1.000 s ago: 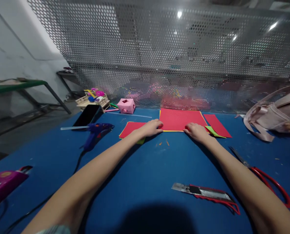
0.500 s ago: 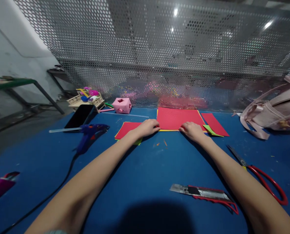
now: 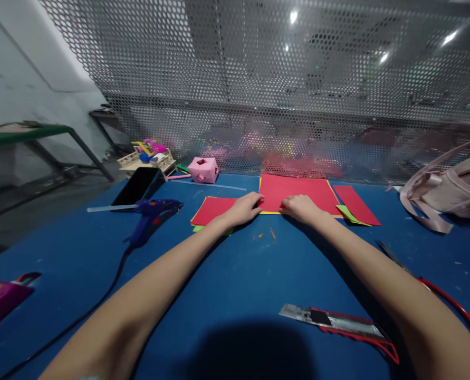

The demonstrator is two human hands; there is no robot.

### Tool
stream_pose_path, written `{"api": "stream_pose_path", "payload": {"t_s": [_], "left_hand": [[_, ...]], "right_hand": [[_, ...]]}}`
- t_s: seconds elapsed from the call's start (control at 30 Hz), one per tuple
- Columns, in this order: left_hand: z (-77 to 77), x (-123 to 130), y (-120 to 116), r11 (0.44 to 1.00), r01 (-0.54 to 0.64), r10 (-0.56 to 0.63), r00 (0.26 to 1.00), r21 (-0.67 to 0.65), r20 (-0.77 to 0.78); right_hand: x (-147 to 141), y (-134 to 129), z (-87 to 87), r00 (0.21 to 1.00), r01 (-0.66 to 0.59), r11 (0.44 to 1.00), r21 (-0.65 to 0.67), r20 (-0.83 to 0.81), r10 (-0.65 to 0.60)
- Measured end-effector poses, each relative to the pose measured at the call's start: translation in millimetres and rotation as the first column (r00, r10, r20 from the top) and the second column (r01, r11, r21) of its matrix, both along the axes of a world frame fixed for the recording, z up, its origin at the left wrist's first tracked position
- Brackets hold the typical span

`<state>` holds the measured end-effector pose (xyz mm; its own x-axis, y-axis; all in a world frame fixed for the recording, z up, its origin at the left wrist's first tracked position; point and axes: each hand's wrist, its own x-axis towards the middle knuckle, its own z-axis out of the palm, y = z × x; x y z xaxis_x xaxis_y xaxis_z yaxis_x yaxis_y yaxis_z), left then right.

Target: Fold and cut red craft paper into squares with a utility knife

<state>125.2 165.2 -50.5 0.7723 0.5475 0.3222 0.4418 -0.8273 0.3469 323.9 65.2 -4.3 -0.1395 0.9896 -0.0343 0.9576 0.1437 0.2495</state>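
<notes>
A stack of red paper sheets [image 3: 298,191] with yellow edges lies against the mesh panel. My left hand [image 3: 246,209] rests at its front left corner, thumb and fingers a little apart. On the front edge, my right hand [image 3: 303,208] has its fingers curled together over the paper; its fingertips are partly hidden. A smaller red piece [image 3: 213,209], with green paper under it, lies left of the left hand. To the right are a narrow red strip [image 3: 357,205] and folded green paper [image 3: 349,215].
A utility knife [image 3: 337,323] and red-handled scissors [image 3: 448,300] lie near my right forearm. Leftward are a blue glue gun [image 3: 143,215] with its cord, a phone [image 3: 136,187], a pink paper box [image 3: 203,170] and a magenta tool [image 3: 5,301]. A pale bag [image 3: 452,187] sits at the right.
My right hand has slid left along the paper's front edge, closer to my left hand. The left hand's fingers have spread slightly. The whole view has shifted a little.
</notes>
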Motion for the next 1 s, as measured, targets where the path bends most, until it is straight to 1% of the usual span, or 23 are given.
{"api": "stream_pose_path", "payload": {"t_s": [0.2, 0.43, 0.53, 0.63, 0.7, 0.77, 0.8, 0.9, 0.93, 1.0], "left_hand": [[-1.6, -1, 1, 0.999, 0.014, -0.013, 1.0, -0.03, 0.025], [-3.2, -2, 0, 0.999, 0.009, -0.005, 0.996, -0.051, 0.084], [-2.4, 0, -1, 0.998, -0.011, 0.019, 0.992, -0.062, 0.127], [4.1, 1, -1, 0.995, -0.072, 0.084, 0.981, -0.072, 0.175], [12.4, 0, 1, 0.989, -0.128, 0.141, 0.969, -0.072, 0.204], [22.3, -3, 3, 0.986, -0.157, 0.167, 0.961, -0.062, 0.218], [27.3, -5, 3, 0.987, -0.152, 0.161, 0.963, -0.054, 0.215], [40.0, -15, -5, 0.997, -0.073, 0.077, 0.984, -0.032, 0.158], [43.5, -18, -12, 0.999, -0.037, 0.041, 0.991, -0.031, 0.13], [50.0, -27, -34, 0.999, 0.033, -0.03, 0.996, -0.035, 0.082]], "right_hand": [[1, 6, -1.7, 1.0, -0.007, 1.0, -0.023, 0.025, 0.008], [2, 4, 2.2, 1.0, -0.01, 1.0, 0.002, 0.017, 0.01], [5, 4, 2.5, 0.998, 0.055, 0.998, 0.032, 0.014, -0.055], [5, 0, 5.0, 0.991, 0.13, 0.989, 0.072, 0.016, -0.132], [0, -10, 9.0, 0.991, 0.132, 0.987, 0.096, 0.014, -0.134], [-10, -27, 13.5, 0.996, 0.087, 0.991, 0.103, 0.01, -0.089], [-16, -37, 15.2, 0.999, 0.052, 0.994, 0.096, 0.008, -0.053], [-35, -72, 16.7, 0.998, -0.059, 0.997, 0.042, 0.001, 0.059], [-40, -83, 16.1, 0.996, -0.089, 0.996, 0.025, -0.003, 0.089], [-49, -102, 13.8, 0.991, -0.135, 0.991, 0.003, -0.014, 0.135]]}}
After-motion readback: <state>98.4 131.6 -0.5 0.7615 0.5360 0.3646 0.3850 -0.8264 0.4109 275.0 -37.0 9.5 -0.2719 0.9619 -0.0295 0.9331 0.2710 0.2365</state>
